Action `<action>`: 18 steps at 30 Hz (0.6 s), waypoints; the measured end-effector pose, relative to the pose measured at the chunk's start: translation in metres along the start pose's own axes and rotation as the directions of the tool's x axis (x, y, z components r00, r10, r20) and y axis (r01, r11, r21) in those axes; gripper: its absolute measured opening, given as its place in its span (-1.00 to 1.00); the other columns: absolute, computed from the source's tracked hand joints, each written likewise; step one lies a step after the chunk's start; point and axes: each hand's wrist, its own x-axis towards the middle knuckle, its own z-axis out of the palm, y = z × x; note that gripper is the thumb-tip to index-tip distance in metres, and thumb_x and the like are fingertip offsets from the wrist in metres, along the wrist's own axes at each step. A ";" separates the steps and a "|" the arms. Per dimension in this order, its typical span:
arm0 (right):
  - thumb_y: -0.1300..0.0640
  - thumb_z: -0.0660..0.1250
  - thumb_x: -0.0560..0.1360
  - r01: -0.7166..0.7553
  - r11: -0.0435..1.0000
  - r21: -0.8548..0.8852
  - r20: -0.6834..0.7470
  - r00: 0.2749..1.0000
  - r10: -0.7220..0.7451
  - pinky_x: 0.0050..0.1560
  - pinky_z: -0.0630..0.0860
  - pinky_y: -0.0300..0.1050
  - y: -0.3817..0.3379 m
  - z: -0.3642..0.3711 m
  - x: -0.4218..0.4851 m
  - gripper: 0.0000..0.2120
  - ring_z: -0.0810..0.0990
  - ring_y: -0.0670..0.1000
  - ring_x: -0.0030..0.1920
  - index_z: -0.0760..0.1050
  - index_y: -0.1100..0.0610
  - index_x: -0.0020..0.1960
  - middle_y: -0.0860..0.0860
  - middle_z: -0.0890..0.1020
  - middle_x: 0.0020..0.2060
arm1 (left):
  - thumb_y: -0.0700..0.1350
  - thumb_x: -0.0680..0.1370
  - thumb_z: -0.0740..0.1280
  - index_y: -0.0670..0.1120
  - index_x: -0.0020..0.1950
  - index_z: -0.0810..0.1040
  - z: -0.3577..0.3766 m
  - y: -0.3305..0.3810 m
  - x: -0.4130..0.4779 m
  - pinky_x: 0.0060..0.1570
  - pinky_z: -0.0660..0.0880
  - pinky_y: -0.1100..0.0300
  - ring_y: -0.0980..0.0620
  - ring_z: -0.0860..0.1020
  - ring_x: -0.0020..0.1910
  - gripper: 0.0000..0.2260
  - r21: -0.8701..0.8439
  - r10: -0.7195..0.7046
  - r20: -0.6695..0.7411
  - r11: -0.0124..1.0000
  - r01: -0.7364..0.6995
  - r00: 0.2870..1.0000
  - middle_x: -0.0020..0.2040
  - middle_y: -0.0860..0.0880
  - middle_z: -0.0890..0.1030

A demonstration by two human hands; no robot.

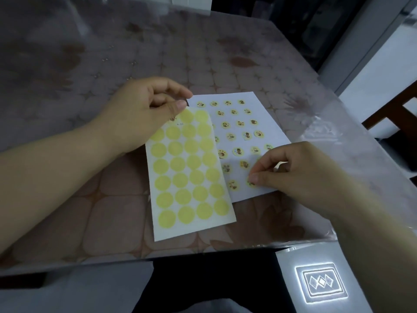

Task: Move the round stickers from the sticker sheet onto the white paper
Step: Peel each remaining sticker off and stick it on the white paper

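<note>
The sticker sheet lies in the middle of the table, covered in rows of plain yellow circles, and overlaps the left edge of the white paper. My left hand pinches the sheet's top left corner between thumb and fingers. Several round picture stickers sit in rows on the white paper. My right hand pinches a round sticker with thumb and fingertips near the paper's lower right part, and the sticker touches the paper.
A clear plastic cover over a patterned brown cloth spreads across the table. The table's front edge runs just below the sheet. A wooden chair stands at the right.
</note>
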 end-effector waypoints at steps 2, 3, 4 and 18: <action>0.15 0.51 0.33 -0.005 1.000 -0.015 -0.022 1.000 0.005 -0.47 0.29 -0.49 0.000 0.000 0.001 -0.89 0.44 -0.23 -0.50 0.60 0.04 -0.31 -0.20 0.52 -0.51 | -0.10 0.56 0.32 0.01 0.09 0.59 0.001 0.000 0.000 -0.20 0.44 0.48 0.32 0.55 -0.29 -0.86 0.013 0.013 -0.006 1.000 -0.013 1.000 -0.20 0.06 0.67; 0.11 0.53 0.30 -0.011 0.999 -0.037 -0.039 0.999 0.009 -0.44 0.31 -0.45 0.001 0.000 0.003 -0.86 0.44 -0.20 -0.45 0.56 0.05 -0.28 -0.15 0.55 -0.42 | -0.10 0.56 0.31 -0.01 0.10 0.59 0.001 0.000 0.000 -0.21 0.43 0.50 0.33 0.55 -0.29 -0.86 0.019 0.020 -0.007 1.000 -0.020 1.000 -0.19 0.04 0.67; 0.07 0.55 0.27 -0.014 0.997 -0.074 -0.053 0.999 0.011 -0.39 0.34 -0.36 0.002 -0.002 0.005 -0.76 0.42 -0.16 -0.40 0.49 0.07 -0.24 -0.09 0.55 -0.32 | -0.10 0.56 0.31 -0.02 0.11 0.59 0.002 0.001 0.000 -0.21 0.43 0.50 0.32 0.55 -0.28 -0.85 0.018 0.024 -0.007 1.000 -0.024 1.000 -0.18 0.01 0.67; -0.10 0.37 0.43 0.207 0.978 -0.008 -0.074 0.975 -0.208 -0.52 0.34 -0.37 -0.050 0.015 0.042 -0.81 0.49 -0.20 -0.38 0.41 -0.04 -0.13 -0.17 0.55 -0.18 | -0.13 0.60 0.26 -0.03 0.12 0.55 0.002 -0.001 0.002 -0.27 0.43 0.40 0.23 0.48 -0.33 -0.86 -0.056 0.025 0.054 0.998 -0.022 0.998 -0.26 -0.11 0.61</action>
